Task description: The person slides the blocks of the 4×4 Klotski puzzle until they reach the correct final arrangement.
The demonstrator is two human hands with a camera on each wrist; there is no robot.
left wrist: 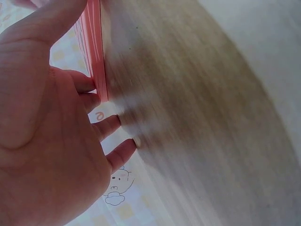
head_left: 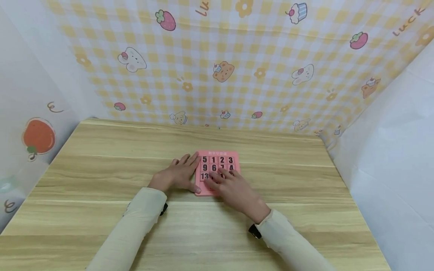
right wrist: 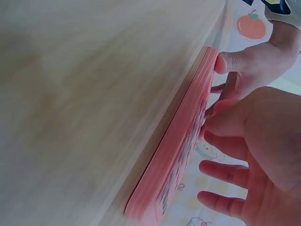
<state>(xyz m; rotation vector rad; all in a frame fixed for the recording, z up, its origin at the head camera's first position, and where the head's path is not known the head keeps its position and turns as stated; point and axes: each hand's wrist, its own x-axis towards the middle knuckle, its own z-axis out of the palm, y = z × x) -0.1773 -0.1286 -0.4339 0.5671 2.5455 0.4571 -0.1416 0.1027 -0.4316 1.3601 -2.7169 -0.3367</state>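
A pink number slide puzzle (head_left: 203,193) lies flat on the table, with rows of numbered tiles (head_left: 213,159) in its frame. The top row reads 5, 1, 2, 3; some lower tiles are hidden under fingers. Spread along the puzzle's left side is my left hand (head_left: 178,175), its thumb on the near left corner and its forefinger at the far left edge. In the left wrist view, two outer fingertips (left wrist: 128,147) rest beyond the pink edge. My right hand (head_left: 239,192) reaches over the lower right part, fingertips on the lower tiles, its outer fingers extended in the right wrist view.
The wooden table (head_left: 288,169) extends around the puzzle. A yellow checked cloth (head_left: 203,45) with cartoon prints hangs along the back edge. White sheets (head_left: 390,150) flank both sides. Black straps show under both sleeves (head_left: 142,210).
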